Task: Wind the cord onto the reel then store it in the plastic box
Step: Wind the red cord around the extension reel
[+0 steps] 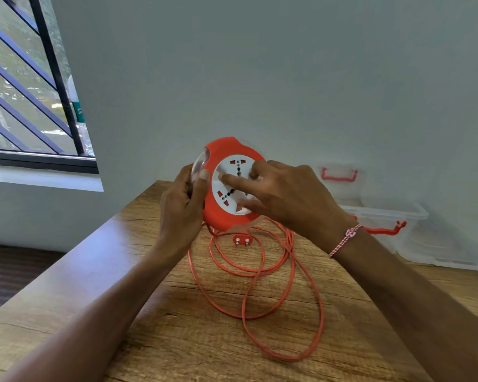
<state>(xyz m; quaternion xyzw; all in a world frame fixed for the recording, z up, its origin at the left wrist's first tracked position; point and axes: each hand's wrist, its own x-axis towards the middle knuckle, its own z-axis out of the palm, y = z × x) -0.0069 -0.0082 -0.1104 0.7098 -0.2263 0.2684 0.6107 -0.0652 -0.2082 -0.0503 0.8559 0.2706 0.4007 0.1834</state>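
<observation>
On the wooden table (177, 340), loose orange cord (287, 271), beside the wall (260, 78).

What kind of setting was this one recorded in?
Likely a room in a home or small office, though it is hard to be sure: a wood-grain table against a plain painted wall, a barred window looking outdoors, and clear plastic storage boxes stacked by the wall.
</observation>
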